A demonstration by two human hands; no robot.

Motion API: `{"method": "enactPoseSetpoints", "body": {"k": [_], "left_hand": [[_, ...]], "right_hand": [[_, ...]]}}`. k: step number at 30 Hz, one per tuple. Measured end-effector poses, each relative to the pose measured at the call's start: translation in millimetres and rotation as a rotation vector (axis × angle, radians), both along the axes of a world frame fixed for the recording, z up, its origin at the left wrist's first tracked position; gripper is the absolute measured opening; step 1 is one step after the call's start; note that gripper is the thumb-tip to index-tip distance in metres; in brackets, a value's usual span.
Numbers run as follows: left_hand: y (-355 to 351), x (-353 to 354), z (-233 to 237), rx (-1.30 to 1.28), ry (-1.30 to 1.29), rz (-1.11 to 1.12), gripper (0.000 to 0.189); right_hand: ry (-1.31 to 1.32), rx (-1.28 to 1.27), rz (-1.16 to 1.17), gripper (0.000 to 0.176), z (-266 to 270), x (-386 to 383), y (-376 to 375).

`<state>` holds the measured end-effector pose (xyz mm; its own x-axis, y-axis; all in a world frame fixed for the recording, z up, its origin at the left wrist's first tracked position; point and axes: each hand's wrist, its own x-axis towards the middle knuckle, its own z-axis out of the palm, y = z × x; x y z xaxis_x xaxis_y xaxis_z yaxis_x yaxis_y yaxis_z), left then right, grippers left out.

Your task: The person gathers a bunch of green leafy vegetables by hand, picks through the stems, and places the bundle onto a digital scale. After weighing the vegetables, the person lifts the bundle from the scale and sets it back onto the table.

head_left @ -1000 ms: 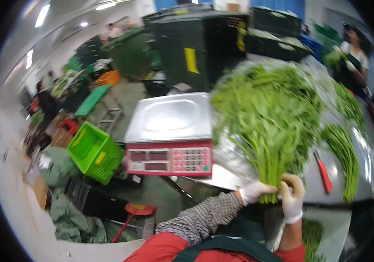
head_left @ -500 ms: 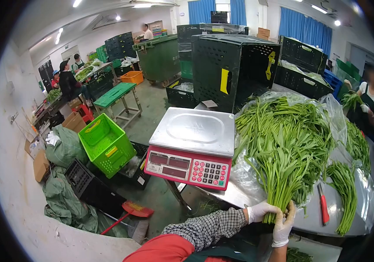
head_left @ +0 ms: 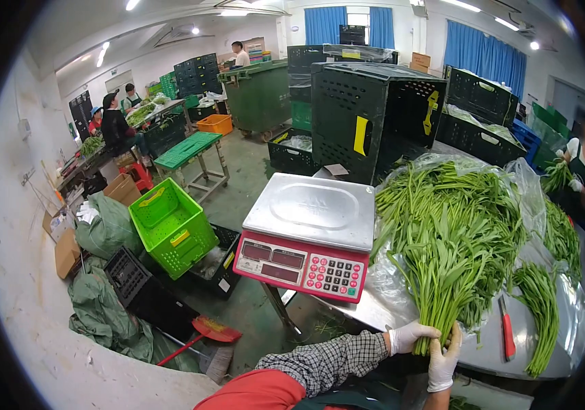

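Both of my hands wear white gloves and hold the stem ends of a bundle of leafy greens (head_left: 442,301) at the table's front edge. My left hand (head_left: 412,336) wraps the stems from the left, below a checked sleeve. On the right side of the same stems, my right hand (head_left: 444,359) has its fingers closed round them. Behind the bundle lies a large pile of greens (head_left: 456,212) on clear plastic. A red-handled knife (head_left: 507,331) lies to the right, beside a smaller bunch (head_left: 539,314). The scale (head_left: 306,232), with a bare silver plate, stands to the left.
A large black crate (head_left: 347,130) stands on its side behind the scale. A bright green crate (head_left: 173,229) and a red dustpan (head_left: 216,329) are at the lower left. A co-worker (head_left: 582,171) stands at the right; other people are at the back left.
The view has shifted slightly, so the scene sits a little lower and further right. Both my hands keep their hold on the stems. The co-worker at the right has lowered a raised hand.
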<state>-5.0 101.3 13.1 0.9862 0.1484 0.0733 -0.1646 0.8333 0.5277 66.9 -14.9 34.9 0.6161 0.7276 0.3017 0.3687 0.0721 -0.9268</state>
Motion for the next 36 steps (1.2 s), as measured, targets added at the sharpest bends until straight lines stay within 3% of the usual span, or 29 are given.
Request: {"method": "enactPoseSetpoints", "body": {"k": [22, 33, 36], "left_hand": [[3, 10, -32, -0.041, 0.084, -0.002, 0.046], [2, 7, -25, -0.047, 0.073, -0.009, 0.049], [0, 4, -15, -0.076, 0.087, 0.028, 0.045]], "right_hand": [[-0.281, -0.021, -0.107, 0.046, -13, 9, 4], [-0.390, 0.035, -0.160, 0.045, -23, 7, 13], [-0.368, -0.012, -0.161, 0.053, -14, 3, 14]]}}
